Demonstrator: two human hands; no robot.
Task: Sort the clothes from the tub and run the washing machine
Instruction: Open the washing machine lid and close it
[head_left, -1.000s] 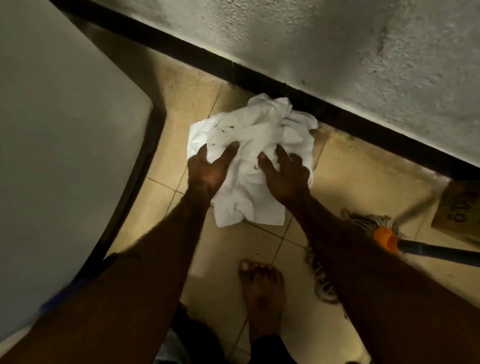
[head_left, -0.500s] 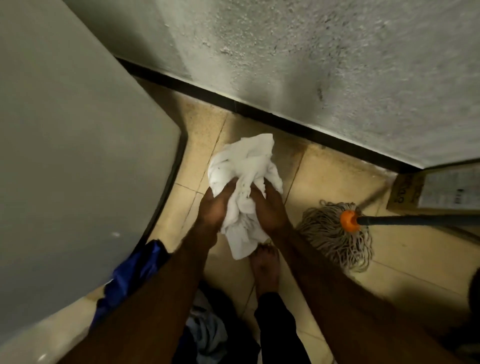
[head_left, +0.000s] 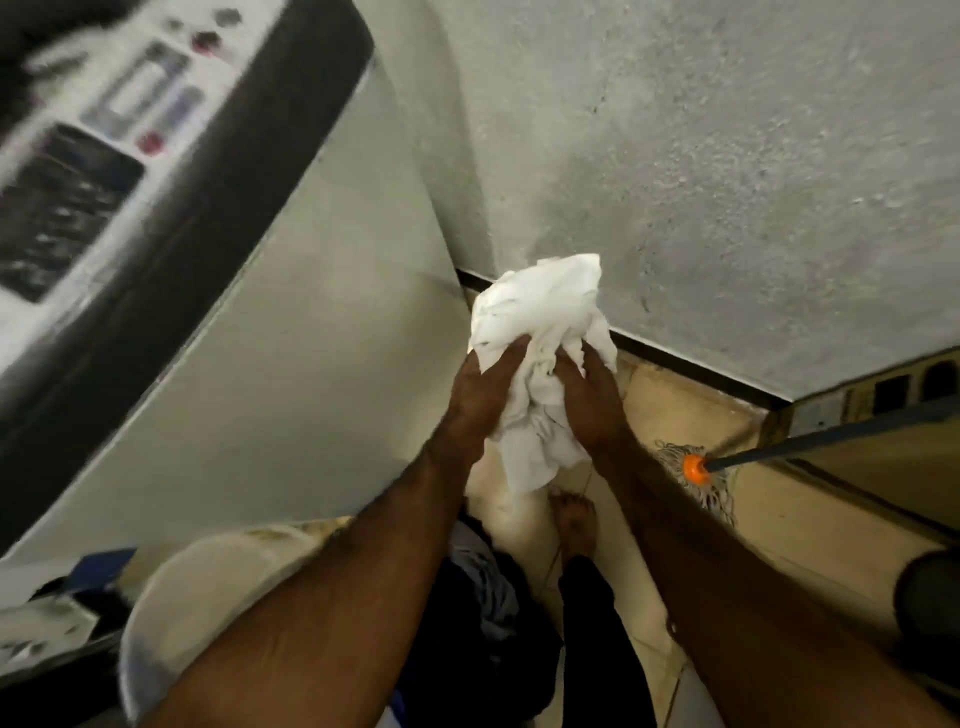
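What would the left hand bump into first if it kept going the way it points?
The left hand grips the white cloth, so that comes first. Beyond it, probably the rough grey wall, though depth is hard to judge.

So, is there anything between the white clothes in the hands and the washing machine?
Nothing visible does. The left hand and the right hand grip the white clothes in the air beside the washing machine, with only free space between. Its opening is out of view.
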